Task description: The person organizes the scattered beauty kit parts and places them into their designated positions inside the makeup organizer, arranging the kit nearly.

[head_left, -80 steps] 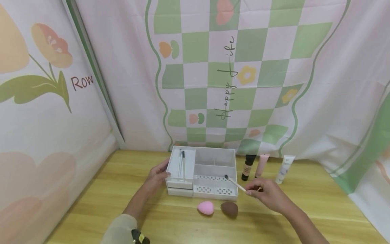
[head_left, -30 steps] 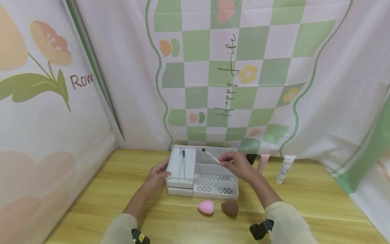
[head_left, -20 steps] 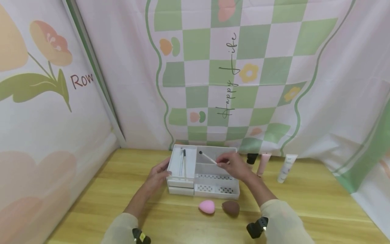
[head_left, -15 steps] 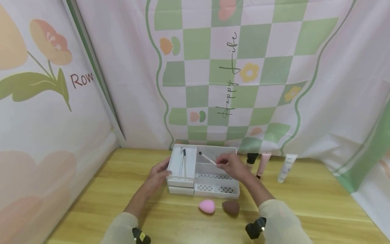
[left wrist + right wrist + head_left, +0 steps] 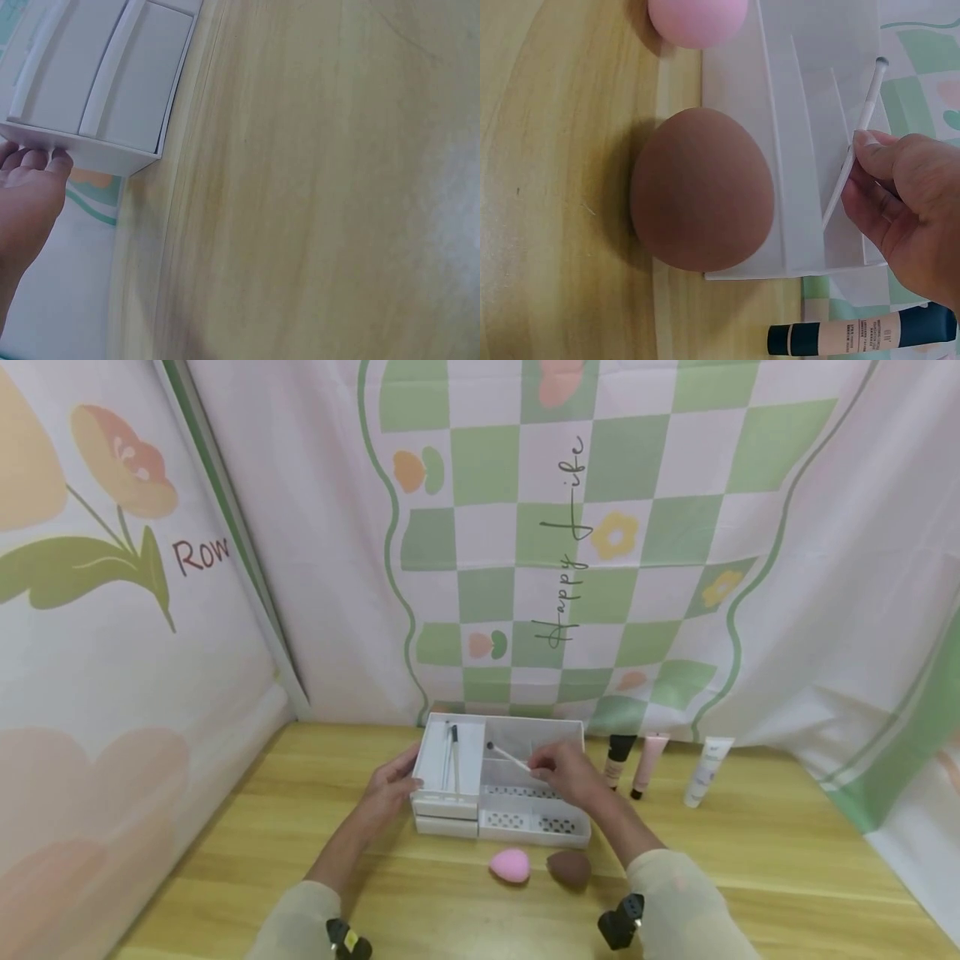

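In the head view, my right hand (image 5: 566, 768) pinches a slim white-handled makeup brush (image 5: 510, 756) over the right-hand compartments of a white desktop organizer (image 5: 532, 837). The brush's small dark head points left; the right wrist view shows thumb and fingers on its handle (image 5: 868, 112). My left hand (image 5: 386, 789) rests against the organizer's left side wall, its fingertips (image 5: 34, 159) touching it in the left wrist view. Inside the organizer's left top tray (image 5: 468, 760) lie a dark-tipped brush (image 5: 454, 760) and another thin one beside it.
A pink makeup sponge (image 5: 510, 866) and a brown one (image 5: 569, 869) lie in front of the organizer. To its right stand a black-and-beige tube (image 5: 615, 764), a pink tube (image 5: 648, 766) and a white tube (image 5: 707, 772). A printed curtain (image 5: 555, 568) hangs behind the wooden table (image 5: 450, 910).
My right hand has carried the brush left from beside the organizer to over its compartments, lowering slightly at the end. My left hand stays at the organizer's side.
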`<control>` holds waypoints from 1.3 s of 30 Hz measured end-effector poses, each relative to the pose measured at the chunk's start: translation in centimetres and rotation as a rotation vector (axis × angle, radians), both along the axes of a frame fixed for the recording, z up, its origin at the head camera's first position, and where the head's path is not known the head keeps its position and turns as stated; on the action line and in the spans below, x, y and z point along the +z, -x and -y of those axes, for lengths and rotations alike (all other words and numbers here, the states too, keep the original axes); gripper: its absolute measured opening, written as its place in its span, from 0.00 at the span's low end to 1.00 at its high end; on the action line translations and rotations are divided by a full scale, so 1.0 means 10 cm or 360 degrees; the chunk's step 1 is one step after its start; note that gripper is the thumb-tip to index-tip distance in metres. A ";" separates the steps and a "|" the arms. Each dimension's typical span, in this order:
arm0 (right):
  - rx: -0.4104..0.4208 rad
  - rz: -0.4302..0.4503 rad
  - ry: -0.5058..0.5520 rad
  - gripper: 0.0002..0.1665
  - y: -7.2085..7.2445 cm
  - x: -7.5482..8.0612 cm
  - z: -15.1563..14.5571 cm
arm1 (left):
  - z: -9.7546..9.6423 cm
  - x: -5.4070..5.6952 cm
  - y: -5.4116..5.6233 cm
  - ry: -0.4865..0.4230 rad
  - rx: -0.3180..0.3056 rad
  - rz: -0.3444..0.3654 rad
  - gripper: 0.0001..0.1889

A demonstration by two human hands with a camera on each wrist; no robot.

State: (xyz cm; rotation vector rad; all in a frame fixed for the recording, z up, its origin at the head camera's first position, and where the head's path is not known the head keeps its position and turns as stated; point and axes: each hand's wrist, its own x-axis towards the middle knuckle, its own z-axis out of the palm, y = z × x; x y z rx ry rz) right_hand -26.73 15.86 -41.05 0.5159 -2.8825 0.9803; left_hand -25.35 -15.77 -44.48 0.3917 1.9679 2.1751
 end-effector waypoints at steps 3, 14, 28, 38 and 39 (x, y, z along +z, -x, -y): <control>0.0009 -0.0011 -0.0004 0.06 -0.01 -0.03 0.00 | 0.00 -0.01 0.01 -0.0004 -0.0009 -0.0007 0.37; 0.0091 -0.0113 -0.0139 0.09 0.02 -0.14 -0.02 | 0.02 -0.01 0.00 0.0027 -0.0022 -0.0051 0.37; 0.0353 -0.0236 -0.0278 0.11 0.01 -0.18 -0.05 | 0.02 -0.01 0.00 0.0013 -0.0042 -0.0070 0.38; 0.0353 -0.0114 -0.0334 0.10 0.04 -0.18 -0.04 | 0.00 0.00 -0.01 0.0041 -0.0006 -0.0028 0.37; 0.0358 -0.0104 -0.0332 0.10 0.04 -0.18 -0.04 | 0.00 0.00 -0.01 0.0043 -0.0010 -0.0031 0.37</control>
